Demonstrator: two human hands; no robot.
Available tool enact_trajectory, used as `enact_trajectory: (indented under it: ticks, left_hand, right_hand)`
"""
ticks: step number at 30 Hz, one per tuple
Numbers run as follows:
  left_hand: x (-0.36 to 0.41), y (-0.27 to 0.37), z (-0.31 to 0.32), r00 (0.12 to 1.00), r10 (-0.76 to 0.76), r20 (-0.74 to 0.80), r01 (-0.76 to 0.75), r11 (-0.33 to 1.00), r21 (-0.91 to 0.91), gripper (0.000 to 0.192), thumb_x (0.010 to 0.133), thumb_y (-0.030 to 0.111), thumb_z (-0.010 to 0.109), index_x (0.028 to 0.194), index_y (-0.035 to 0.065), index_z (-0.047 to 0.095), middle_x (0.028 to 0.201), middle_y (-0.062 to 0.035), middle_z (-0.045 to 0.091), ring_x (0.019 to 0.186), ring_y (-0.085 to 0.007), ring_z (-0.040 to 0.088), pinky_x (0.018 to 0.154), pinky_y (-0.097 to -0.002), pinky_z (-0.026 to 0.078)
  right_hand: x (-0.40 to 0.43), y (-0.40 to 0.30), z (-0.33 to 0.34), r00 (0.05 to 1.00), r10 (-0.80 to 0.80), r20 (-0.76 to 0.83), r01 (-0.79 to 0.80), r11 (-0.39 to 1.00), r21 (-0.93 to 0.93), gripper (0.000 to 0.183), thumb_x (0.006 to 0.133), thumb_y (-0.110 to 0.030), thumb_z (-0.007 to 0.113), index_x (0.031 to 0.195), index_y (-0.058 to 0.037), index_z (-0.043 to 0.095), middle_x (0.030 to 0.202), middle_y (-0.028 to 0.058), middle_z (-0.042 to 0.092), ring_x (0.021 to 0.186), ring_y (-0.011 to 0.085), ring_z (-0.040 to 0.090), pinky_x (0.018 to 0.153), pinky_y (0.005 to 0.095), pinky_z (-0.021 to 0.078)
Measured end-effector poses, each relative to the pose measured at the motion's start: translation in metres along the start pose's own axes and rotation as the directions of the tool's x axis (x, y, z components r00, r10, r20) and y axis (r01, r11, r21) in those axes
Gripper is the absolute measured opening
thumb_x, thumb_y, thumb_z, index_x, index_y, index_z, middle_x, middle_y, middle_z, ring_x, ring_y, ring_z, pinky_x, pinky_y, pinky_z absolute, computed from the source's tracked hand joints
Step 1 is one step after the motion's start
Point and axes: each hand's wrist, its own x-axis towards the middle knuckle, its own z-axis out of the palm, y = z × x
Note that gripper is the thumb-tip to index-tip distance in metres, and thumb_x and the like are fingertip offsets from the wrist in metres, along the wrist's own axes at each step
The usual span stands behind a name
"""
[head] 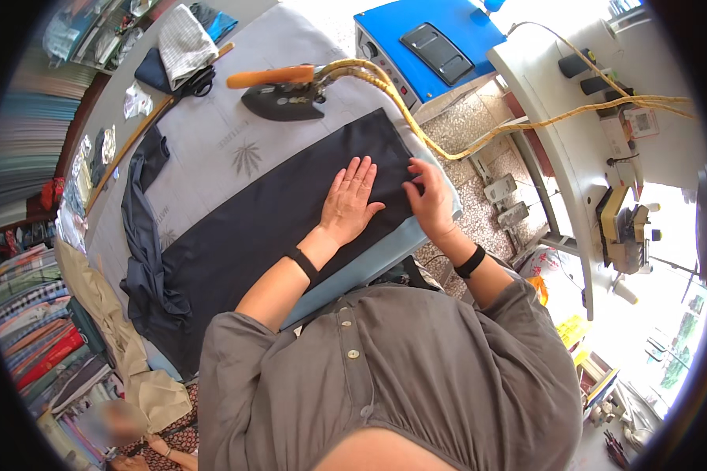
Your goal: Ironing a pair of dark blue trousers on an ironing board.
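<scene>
A long dark navy fabric piece [259, 218], perhaps a trouser leg, lies flat across the padded ironing table in front of me. My left hand [350, 200] rests palm down on it, fingers extended and thumb out to the side. At the fabric's right edge is my right hand [431, 197], its fingers curled and a gap between thumb and index fingertip. No lifted cloth shows in that gap. Beyond the fabric, a black steam iron [283, 103] with an orange handle sits on the grey table cover [212, 141]. The fabric's left end bunches into crumpled folds [153, 282].
Yellow hoses [424, 138] run from the iron past the table's right edge. A blue machine box [430, 41] stands behind; a sewing machine table [542, 118] is at right. Folded cloth [185, 44] and scissors [203, 85] lie far left. Another person's arm [174, 453] shows lower left.
</scene>
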Motion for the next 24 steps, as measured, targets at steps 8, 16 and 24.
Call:
enact_trajectory:
  ticks: [8, 16, 24]
  left_hand:
    - [0.016, 0.012, 0.006, 0.988, -0.111, 0.108, 0.097, 0.987, 0.131, 0.088, 0.085, 0.043, 0.072, 0.153, 0.0012, 0.036, 0.164, -0.0155, 0.028, 0.153, -0.033, 0.024, 0.122, -0.05, 0.019]
    - [0.018, 0.01, 0.009, 0.954, -0.151, 0.26, 0.11, 0.98, 0.168, 0.076, 0.088, 0.034, 0.065, 0.146, -0.0074, 0.042, 0.159, -0.0233, 0.033, 0.153, -0.0407, 0.019, 0.121, -0.058, 0.016]
    - [0.028, 0.022, 0.002, 0.945, -0.222, 0.238, 0.185, 0.968, 0.168, 0.088, 0.082, 0.051, 0.072, 0.144, -0.0046, 0.046, 0.157, -0.021, 0.037, 0.153, -0.0381, 0.021, 0.12, -0.0566, 0.017]
  right_hand:
    - [0.003, 0.003, -0.009, 0.842, -0.406, 0.354, 0.423, 0.906, 0.033, 0.045, 0.083, -0.003, 0.063, 0.127, -0.0061, 0.06, 0.115, 0.0101, 0.064, 0.095, 0.0274, 0.064, 0.082, 0.0382, 0.0512]
    - [0.017, 0.013, -0.013, 0.712, -0.518, 0.475, 0.504, 0.847, 0.17, 0.039, 0.085, -0.011, 0.06, 0.124, -0.0053, 0.06, 0.113, 0.0094, 0.061, 0.099, 0.026, 0.062, 0.087, 0.0372, 0.0499]
    - [0.038, 0.012, -0.038, 0.811, -0.458, 0.364, 0.435, 0.888, 0.149, 0.034, 0.082, -0.009, 0.063, 0.116, -0.0083, 0.065, 0.106, 0.0083, 0.064, 0.095, 0.0275, 0.066, 0.079, 0.0387, 0.0549]
